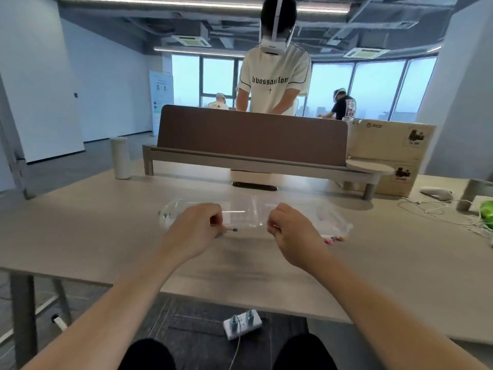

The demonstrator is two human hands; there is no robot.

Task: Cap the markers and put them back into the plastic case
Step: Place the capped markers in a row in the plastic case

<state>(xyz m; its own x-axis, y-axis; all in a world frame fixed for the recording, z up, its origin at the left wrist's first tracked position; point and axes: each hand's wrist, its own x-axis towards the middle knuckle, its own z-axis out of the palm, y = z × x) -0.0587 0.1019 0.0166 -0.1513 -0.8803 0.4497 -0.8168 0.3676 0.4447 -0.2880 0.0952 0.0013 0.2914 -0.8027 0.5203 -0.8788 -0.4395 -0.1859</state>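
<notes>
A seated person works at a pale wooden desk in an open-plan office, both forearms stretched over its near edge. The left hand has its fingers curled round a marker, whose dark tip pokes out to the right, just above the desktop. The right hand is closed in a loose fist a short way across from it; whether it holds anything cannot be told. Just behind both hands lies the clear plastic case, flat on the desk, its contents too blurred to read. A few more markers, pink and orange at the ends, lie on the desk just beside the right wrist. The only clearly legible brand is "PICO", printed on a cardboard box at the far right; black stamped labels below it cannot be made out. A brown desk divider closes off the far side, and behind it stands a person in a white T-shirt with gothic lettering that is hard to read, wearing a headset. A white cylinder bottle stands at the left, a white controller and tangled white cables lie at the right, and a power strip sits on the floor under the desk.
</notes>
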